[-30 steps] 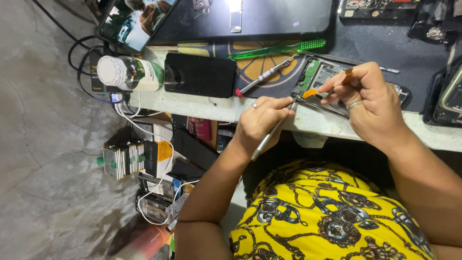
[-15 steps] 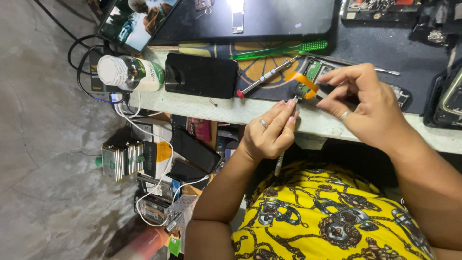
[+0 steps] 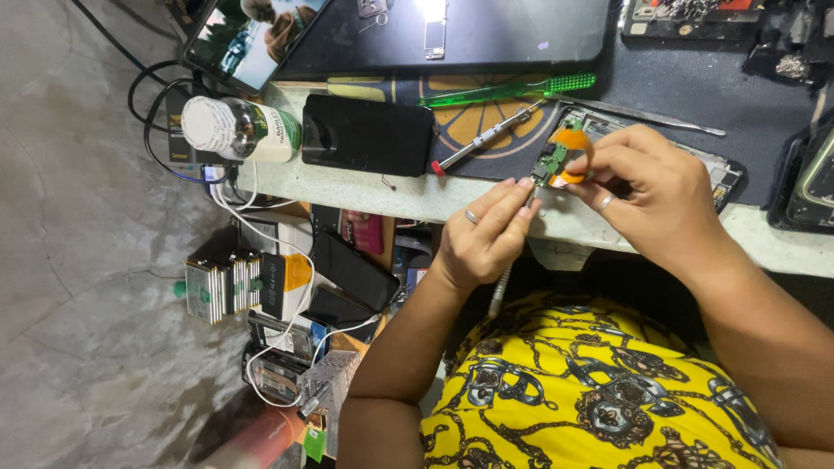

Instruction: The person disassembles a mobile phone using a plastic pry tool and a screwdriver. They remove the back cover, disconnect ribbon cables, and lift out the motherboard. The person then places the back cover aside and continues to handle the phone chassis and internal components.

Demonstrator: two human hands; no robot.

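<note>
My right hand (image 3: 653,193) pinches a small green circuit board with an orange flex strip (image 3: 560,156) just above the desk edge. My left hand (image 3: 485,236) holds a thin metal tool (image 3: 499,291), its tip at the board's lower edge and its shaft running down toward my lap. Both hands wear a ring. An opened phone frame (image 3: 723,176) lies on the dark mat under my right hand, partly hidden by it.
On the desk lie a black phone (image 3: 365,135), a red-tipped screwdriver (image 3: 482,139), a green brush (image 3: 512,87), tweezers (image 3: 669,124) and a white bottle (image 3: 239,128). A dark laptop (image 3: 452,35) sits behind. Cables, batteries (image 3: 221,287) and phone parts pile up below left.
My right hand drew the small board back toward the desk edge and turned it. My left hand rose with the tool until its tip met the board.
</note>
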